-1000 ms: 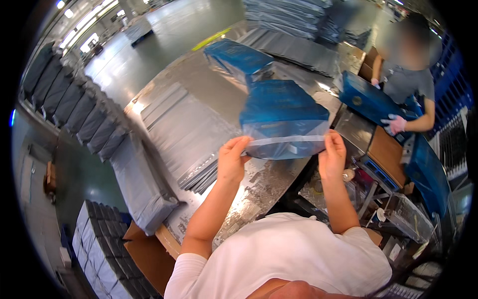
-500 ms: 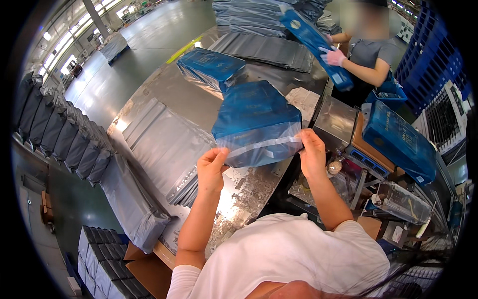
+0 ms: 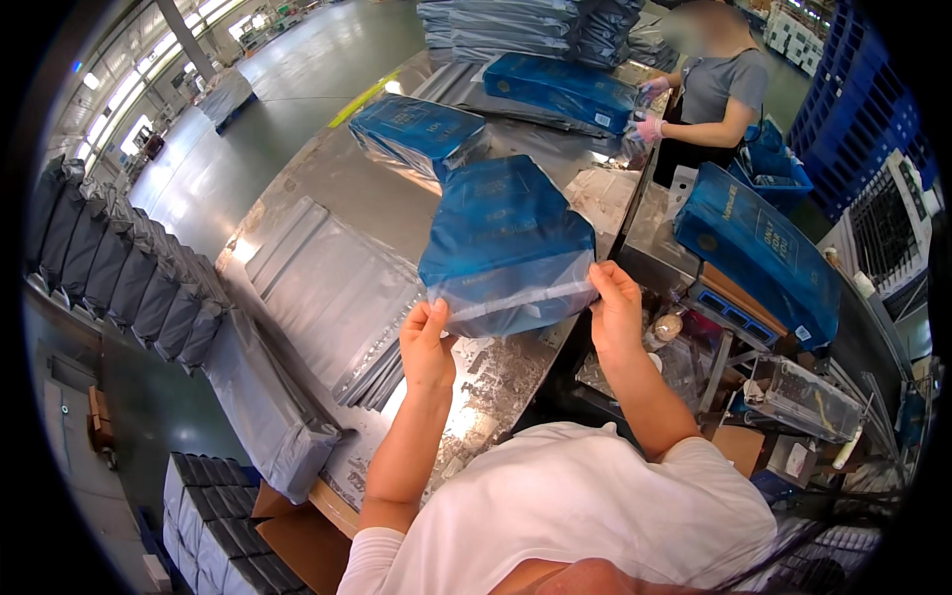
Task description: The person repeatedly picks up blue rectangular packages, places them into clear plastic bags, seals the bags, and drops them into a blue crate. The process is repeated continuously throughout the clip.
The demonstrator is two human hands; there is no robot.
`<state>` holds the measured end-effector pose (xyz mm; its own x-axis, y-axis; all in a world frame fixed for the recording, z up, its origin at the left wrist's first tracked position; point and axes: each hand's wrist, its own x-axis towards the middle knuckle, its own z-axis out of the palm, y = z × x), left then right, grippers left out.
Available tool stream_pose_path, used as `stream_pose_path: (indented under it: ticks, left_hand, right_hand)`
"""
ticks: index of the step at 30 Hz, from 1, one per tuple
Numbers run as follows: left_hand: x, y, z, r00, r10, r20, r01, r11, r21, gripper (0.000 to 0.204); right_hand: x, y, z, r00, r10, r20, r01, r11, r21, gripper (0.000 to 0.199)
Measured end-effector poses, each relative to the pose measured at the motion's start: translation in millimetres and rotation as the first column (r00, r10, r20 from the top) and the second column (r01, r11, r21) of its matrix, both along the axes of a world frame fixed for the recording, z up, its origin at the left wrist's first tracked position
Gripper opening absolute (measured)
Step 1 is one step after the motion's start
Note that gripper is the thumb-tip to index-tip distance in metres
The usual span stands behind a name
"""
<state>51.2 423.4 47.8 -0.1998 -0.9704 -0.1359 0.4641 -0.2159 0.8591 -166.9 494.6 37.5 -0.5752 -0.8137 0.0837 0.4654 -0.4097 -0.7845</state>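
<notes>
A blue plastic bag [image 3: 501,233] with a see-through near end and a whitish strip across it is stretched between my hands over the metal table. My left hand [image 3: 427,347] pinches the left corner of that end between thumb and fingers. At the right corner, my right hand [image 3: 617,309] grips the edge the same way. What fills the bag cannot be made out. Just beyond it lies a wrapped blue pack [image 3: 416,129]. Left of my left hand is a flat pile of grey plastic bags [image 3: 322,288].
Across the table a co-worker [image 3: 719,104] in pink-and-white gloves handles a long blue pack [image 3: 560,91] lying on grey bags. Another blue pack [image 3: 759,253] rests at right, above a cluttered bench. Grey bundles [image 3: 129,268] line the left; a cardboard box [image 3: 307,545] stands below.
The co-worker's long blue pack has come down from a steep tilt to lie on the grey bags. The right-hand blue pack has shifted left and away. My hands keep their hold.
</notes>
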Motion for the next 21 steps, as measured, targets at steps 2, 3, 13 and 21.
stream_pose_path:
  ticks: [2,3,13,21]
  left_hand:
    - [0.0,-0.4,-1.7,1.000,-0.025,-0.015,0.025,0.999,-0.027,0.019]
    - [0.6,-0.1,-2.0,0.999,-0.036,-0.021,0.035,0.999,-0.041,0.019]
    - [-6.1,12.3,-9.5,0.972,-0.028,0.234,0.043,0.997,-0.057,0.010]
    - [-12.6,14.5,-28.3,0.981,-0.004,0.195,0.000,1.000,0.024,0.024]
  right_hand:
    - [-3.9,2.1,-3.6,0.999,0.017,-0.036,-0.018,1.000,-0.004,0.012]
    - [-6.0,2.8,-5.5,0.986,-0.005,-0.165,0.008,1.000,0.021,0.011]
    - [-17.1,6.6,-16.2,0.933,0.027,-0.359,0.042,0.982,0.183,0.011]
    - [-21.0,10.2,-28.8,0.969,0.045,-0.242,0.001,0.982,0.187,0.017]
